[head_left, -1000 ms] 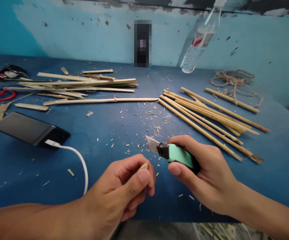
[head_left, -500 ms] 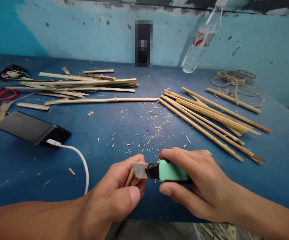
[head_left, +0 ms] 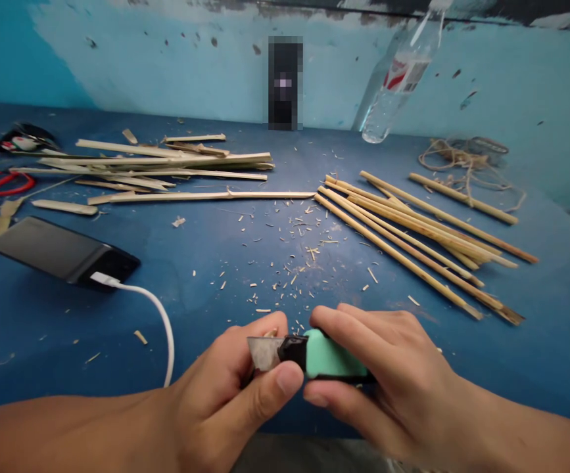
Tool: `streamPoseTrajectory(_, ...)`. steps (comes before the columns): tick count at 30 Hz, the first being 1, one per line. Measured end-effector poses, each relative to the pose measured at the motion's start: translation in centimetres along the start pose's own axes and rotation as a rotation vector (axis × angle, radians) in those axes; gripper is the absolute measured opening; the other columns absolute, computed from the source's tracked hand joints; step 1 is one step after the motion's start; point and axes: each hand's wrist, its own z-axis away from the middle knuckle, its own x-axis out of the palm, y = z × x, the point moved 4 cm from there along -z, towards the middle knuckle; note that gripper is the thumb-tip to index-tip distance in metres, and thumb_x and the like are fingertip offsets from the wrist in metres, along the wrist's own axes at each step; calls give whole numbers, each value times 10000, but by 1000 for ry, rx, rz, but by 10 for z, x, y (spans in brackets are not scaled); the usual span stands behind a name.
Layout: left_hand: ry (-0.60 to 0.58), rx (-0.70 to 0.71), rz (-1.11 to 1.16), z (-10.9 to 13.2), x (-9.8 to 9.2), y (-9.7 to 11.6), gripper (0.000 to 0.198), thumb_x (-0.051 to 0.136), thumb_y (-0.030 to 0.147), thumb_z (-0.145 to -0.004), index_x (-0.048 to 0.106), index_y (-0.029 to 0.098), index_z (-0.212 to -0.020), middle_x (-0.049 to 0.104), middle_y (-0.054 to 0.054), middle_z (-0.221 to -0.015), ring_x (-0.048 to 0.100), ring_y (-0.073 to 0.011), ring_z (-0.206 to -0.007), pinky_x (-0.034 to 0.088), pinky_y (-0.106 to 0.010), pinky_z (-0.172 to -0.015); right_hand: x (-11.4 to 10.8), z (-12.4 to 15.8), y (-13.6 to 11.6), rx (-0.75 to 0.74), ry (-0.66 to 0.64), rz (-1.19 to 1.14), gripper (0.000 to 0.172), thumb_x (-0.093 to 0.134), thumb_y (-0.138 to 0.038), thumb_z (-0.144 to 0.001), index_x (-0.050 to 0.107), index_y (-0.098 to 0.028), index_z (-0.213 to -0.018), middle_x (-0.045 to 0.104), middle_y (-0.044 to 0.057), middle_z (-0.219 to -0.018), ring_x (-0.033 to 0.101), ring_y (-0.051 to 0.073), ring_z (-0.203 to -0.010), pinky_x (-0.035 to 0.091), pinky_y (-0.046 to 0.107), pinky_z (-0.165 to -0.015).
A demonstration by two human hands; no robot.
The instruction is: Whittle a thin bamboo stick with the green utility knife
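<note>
My right hand [head_left: 393, 374] is closed around the mint-green handle of a utility knife [head_left: 334, 355]. Its wide blade points left and lies across the fingers of my left hand [head_left: 230, 401]. That left hand is closed on a thin wooden stick [head_left: 271, 333], mostly hidden by the blade and fingers, with only a small tip showing. My left thumb rests against the black blade holder, under the blade. Pale shavings [head_left: 311, 251] are scattered on the blue table beyond both hands.
Several thin sticks [head_left: 413, 226] lie at the right, near tangled string [head_left: 462, 161]. Split strips [head_left: 176, 164] lie at the back left beside red-handled scissors [head_left: 3, 182]. A phone [head_left: 62, 249] with a white cable [head_left: 164, 315] is on the left. A plastic bottle [head_left: 398, 82] leans against the wall.
Both hands and the knife have shifted slightly down, nearer to me. The blade has moved left over the stick, and my left thumb has come up against the knife.
</note>
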Motion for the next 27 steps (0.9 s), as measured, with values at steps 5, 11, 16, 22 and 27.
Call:
streamPoseTrajectory(5, 118, 6, -11, 6, -5, -13, 275, 667, 525, -953, 692, 253, -985, 563, -16, -767, 496, -171, -719, 419, -212, -512, 0, -2, -6, -11, 57, 107, 299, 497, -482, -1062, 537, -188, -1100, 634, -18, -733, 586, 146, -572, 341, 305, -497)
streamPoseTrajectory(11, 49, -4, 27, -5, 0, -6, 352, 598, 532, -997, 657, 213, -859, 417, 41, -613, 316, -111, -518, 249, -200, -388, 0, -5, -8, -23, 121, 287, 361, 515, -486, -1053, 564, -151, -1177, 605, -17, -709, 531, 144, -519, 350, 314, -503)
streamPoseTrajectory(16, -90, -101, 31, -11, 0, -8, 520, 494, 605, -1025, 423, 219, -684, 289, 90, -493, 190, -64, -397, 111, -222, -349, 2, -4, -3, 30, 119, 234, 307, 526, -477, -1052, 548, -184, -1142, 637, -1, -767, 550, 143, -550, 370, 289, -520)
streamPoseTrajectory(22, -164, -226, 165, -14, -1, -2, 528, 676, 604, -927, 353, 237, -727, 242, 131, -525, 124, -41, -406, 122, -184, -363, -1, -4, 13, 127, 93, 55, 287, 552, -460, -1038, 550, -198, -1156, 654, -26, -809, 584, 110, -610, 396, 252, -558)
streamPoseTrajectory(27, -126, -171, 144, -14, -5, 7, 439, 756, 524, -874, 447, 221, -802, 396, 61, -750, 308, -87, -597, 323, -182, -520, -2, -4, 16, 97, 41, 28, 296, 570, -466, -1024, 546, -209, -1168, 644, -41, -810, 581, 111, -626, 383, 261, -565)
